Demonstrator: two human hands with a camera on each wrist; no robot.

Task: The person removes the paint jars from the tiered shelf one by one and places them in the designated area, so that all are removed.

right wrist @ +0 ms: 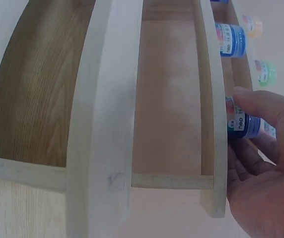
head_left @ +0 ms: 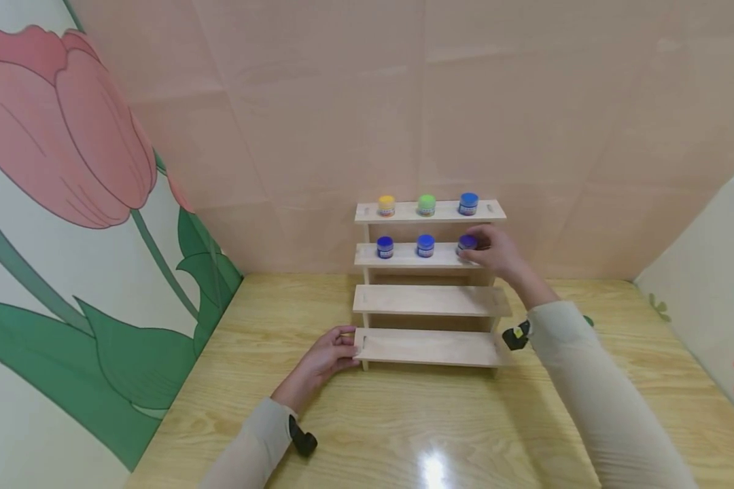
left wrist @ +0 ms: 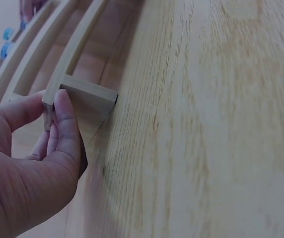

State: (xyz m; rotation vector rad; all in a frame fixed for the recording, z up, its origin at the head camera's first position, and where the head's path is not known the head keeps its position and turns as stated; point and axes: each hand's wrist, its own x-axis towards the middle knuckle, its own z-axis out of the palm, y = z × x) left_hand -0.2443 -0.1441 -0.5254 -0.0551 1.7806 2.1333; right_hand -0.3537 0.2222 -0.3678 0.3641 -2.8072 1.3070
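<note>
A four-tier wooden shelf (head_left: 431, 346) stands on the table against the backdrop. My right hand (head_left: 495, 252) holds a small dark blue paint jar (right wrist: 237, 119) between thumb and fingers, at the right end of the second shelf from the top. My left hand (head_left: 327, 354) pinches the left end of the lowest shelf board, thumb and fingers on either side of the board (left wrist: 57, 84). On the second shelf also stand a dark blue jar (head_left: 385, 248) and a blue jar (head_left: 425, 246). Yellow (head_left: 387, 206), green (head_left: 426, 206) and blue (head_left: 468, 204) jars line the top shelf.
The wood-grain table (head_left: 367, 421) spreads in front and to both sides of the shelf. A pinkish backdrop (head_left: 342, 102) rises close behind it. A tulip-printed panel (head_left: 67, 149) borders the left side, and a pale printed panel (head_left: 709, 272) the right.
</note>
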